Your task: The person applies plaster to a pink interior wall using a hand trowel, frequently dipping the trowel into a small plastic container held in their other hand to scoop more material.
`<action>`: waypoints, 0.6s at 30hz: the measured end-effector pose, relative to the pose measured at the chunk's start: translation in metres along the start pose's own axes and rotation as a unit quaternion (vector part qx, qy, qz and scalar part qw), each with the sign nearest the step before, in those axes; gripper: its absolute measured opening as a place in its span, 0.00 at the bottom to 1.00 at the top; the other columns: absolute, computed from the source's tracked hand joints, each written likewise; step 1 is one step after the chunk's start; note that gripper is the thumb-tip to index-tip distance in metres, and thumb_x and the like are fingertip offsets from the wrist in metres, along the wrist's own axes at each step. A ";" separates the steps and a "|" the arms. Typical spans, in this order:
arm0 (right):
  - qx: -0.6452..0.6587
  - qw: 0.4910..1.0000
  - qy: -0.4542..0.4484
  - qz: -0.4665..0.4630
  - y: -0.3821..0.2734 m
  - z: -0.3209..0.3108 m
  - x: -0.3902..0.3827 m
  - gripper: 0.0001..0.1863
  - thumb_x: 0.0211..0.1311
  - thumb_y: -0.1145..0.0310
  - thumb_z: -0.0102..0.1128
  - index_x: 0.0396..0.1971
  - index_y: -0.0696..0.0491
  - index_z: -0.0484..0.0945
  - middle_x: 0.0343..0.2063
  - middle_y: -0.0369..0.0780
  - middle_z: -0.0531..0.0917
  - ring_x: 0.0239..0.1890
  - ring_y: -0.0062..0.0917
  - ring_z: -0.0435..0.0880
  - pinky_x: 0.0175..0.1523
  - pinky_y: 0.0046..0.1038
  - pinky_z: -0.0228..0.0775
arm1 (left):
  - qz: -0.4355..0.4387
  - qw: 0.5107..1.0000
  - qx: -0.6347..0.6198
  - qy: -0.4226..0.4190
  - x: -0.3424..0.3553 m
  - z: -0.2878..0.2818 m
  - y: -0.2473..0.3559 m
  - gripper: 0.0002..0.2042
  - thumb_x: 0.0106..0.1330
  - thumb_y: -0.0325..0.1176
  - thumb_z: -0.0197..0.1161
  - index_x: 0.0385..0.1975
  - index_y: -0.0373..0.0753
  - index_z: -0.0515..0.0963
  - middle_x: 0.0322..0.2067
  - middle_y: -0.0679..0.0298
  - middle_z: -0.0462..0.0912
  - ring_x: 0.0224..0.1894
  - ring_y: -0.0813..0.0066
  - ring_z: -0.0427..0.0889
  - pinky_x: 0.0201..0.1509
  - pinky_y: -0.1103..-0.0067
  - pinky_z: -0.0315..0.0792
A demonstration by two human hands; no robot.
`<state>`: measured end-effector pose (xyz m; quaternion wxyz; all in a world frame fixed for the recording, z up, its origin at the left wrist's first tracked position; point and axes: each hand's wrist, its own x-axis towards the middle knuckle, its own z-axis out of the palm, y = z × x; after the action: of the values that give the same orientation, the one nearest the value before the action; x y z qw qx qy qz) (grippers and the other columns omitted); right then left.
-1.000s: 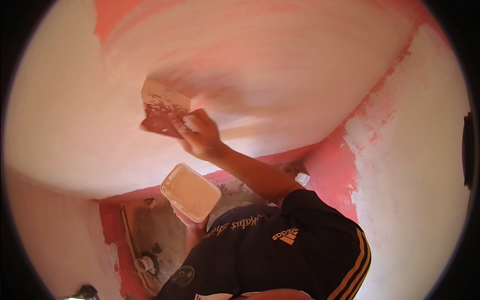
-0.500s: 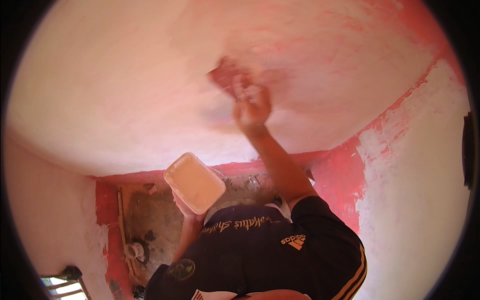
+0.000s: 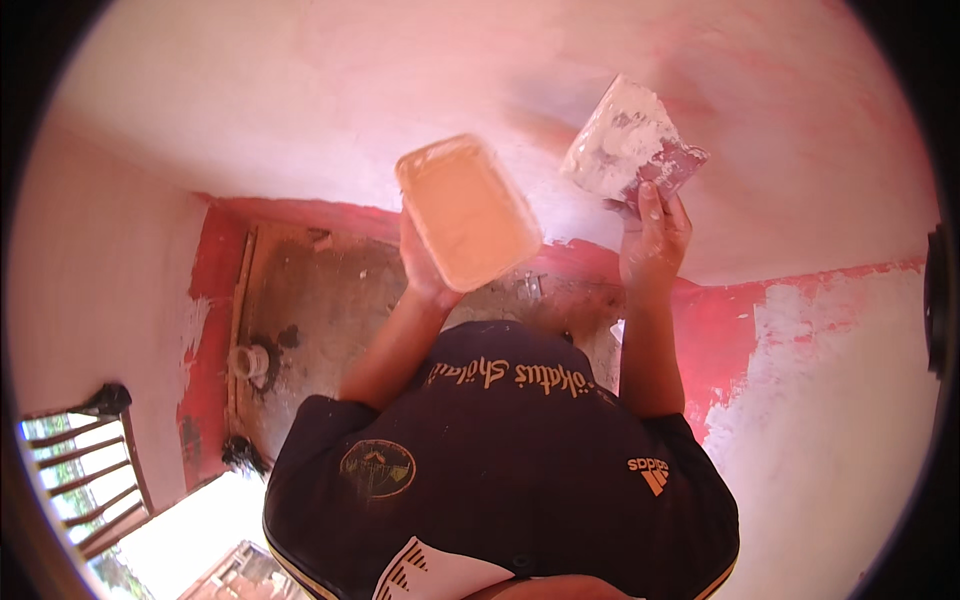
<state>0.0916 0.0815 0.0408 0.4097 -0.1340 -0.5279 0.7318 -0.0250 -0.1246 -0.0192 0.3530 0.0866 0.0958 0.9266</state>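
My left hand point(image 3: 420, 262) grips a rectangular tub point(image 3: 468, 212) from its left side and holds it up in front of my chest. The tub's face is a smooth pale orange with a whitish rim. In my right hand point(image 3: 657, 240), raised to the right of the tub, is a wide putty knife point(image 3: 632, 140). White paste coats most of its reddish blade, thickest toward the upper left. Thumb and fingers are closed round the blade's lower end. The blade stands apart from the tub, close to the pinkish-white wall point(image 3: 330, 110); whether they touch I cannot tell.
A red band point(image 3: 300, 213) runs along the foot of the wall, above a stained brown floor point(image 3: 310, 290). Patchy white covers the right wall point(image 3: 850, 400). On the floor at left stands a small whitish container point(image 3: 250, 364). A barred window point(image 3: 90, 470) sits at lower left.
My right hand has come off the wall's middle and moved right, turning the putty knife so its coated face shows. The tub has risen and shifted right in my left hand.
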 end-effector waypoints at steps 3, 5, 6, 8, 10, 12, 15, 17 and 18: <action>-0.157 0.983 -0.055 -0.081 0.013 -0.004 -0.019 0.10 0.71 0.76 0.57 0.49 0.63 0.79 0.44 0.43 0.83 0.46 0.26 0.83 0.50 0.31 0.77 | -0.007 1.000 -0.018 -0.022 0.007 -0.001 0.004 0.31 0.77 0.60 0.38 0.69 0.43 0.64 0.63 0.58 0.73 0.62 0.56 0.76 0.64 0.57 0.74; -0.246 0.951 -0.107 -0.153 0.012 0.002 -0.022 0.10 0.71 0.76 0.57 0.47 0.63 0.80 0.43 0.45 0.84 0.47 0.29 0.83 0.52 0.31 0.77 | -0.004 1.000 -0.014 -0.026 0.012 0.007 0.008 0.31 0.77 0.59 0.39 0.70 0.43 0.63 0.64 0.57 0.73 0.63 0.56 0.75 0.64 0.57 0.74; -0.238 0.929 -0.180 -0.218 0.007 0.007 -0.020 0.09 0.64 0.80 0.59 0.43 0.63 0.82 0.42 0.44 0.85 0.46 0.30 0.83 0.52 0.30 0.77 | -0.024 0.999 -0.046 -0.017 0.014 0.012 0.009 0.31 0.77 0.58 0.38 0.69 0.43 0.64 0.63 0.57 0.73 0.63 0.56 0.75 0.64 0.58 0.74; -0.221 0.899 -0.254 -0.281 -0.001 0.020 -0.020 0.11 0.56 0.85 0.62 0.39 0.63 0.84 0.40 0.44 0.86 0.46 0.32 0.84 0.53 0.29 0.77 | -0.038 0.996 -0.075 -0.005 0.012 0.018 0.016 0.30 0.78 0.58 0.38 0.68 0.42 0.65 0.63 0.57 0.73 0.62 0.56 0.76 0.64 0.58 0.74; -0.362 0.802 -0.369 -0.299 -0.009 0.029 -0.021 0.15 0.49 0.87 0.60 0.38 0.60 0.86 0.42 0.44 0.87 0.48 0.37 0.84 0.52 0.32 0.79 | -0.045 0.995 -0.087 0.002 0.009 0.019 0.020 0.29 0.78 0.57 0.38 0.67 0.42 0.66 0.62 0.58 0.74 0.61 0.57 0.76 0.64 0.59 0.74; -0.363 0.805 -0.383 -0.271 -0.005 0.031 -0.024 0.17 0.49 0.89 0.57 0.37 0.57 0.87 0.42 0.43 0.87 0.50 0.40 0.84 0.51 0.34 0.80 | -0.027 0.998 -0.064 0.008 0.006 0.013 0.023 0.29 0.78 0.57 0.38 0.67 0.42 0.66 0.61 0.58 0.74 0.61 0.58 0.76 0.64 0.59 0.73; -0.300 0.823 -0.418 -0.240 0.007 0.028 -0.025 0.19 0.47 0.92 0.55 0.35 0.58 0.87 0.41 0.43 0.87 0.50 0.40 0.84 0.52 0.34 0.80 | -0.001 0.999 -0.046 0.023 -0.001 0.002 0.025 0.29 0.78 0.57 0.39 0.66 0.42 0.66 0.61 0.58 0.74 0.61 0.58 0.76 0.65 0.59 0.72; -0.232 0.848 -0.433 -0.198 0.015 0.028 -0.030 0.19 0.45 0.93 0.54 0.33 0.59 0.86 0.40 0.43 0.87 0.50 0.40 0.84 0.52 0.36 0.79 | 0.012 0.998 -0.053 0.032 -0.009 -0.005 0.025 0.29 0.78 0.58 0.39 0.67 0.42 0.66 0.62 0.58 0.74 0.62 0.58 0.75 0.65 0.59 0.72; -0.230 0.847 -0.439 -0.195 0.018 0.028 -0.035 0.19 0.45 0.93 0.54 0.33 0.59 0.86 0.40 0.43 0.87 0.50 0.40 0.84 0.52 0.36 0.79 | 0.012 0.997 -0.068 0.038 -0.014 -0.007 0.025 0.31 0.77 0.60 0.39 0.67 0.43 0.66 0.62 0.59 0.73 0.62 0.58 0.75 0.66 0.59 0.71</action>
<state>0.0875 0.0347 0.0282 0.2274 0.2164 -0.8210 0.4768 -0.0326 -0.1532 -0.0216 0.3433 0.0284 0.0447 0.9377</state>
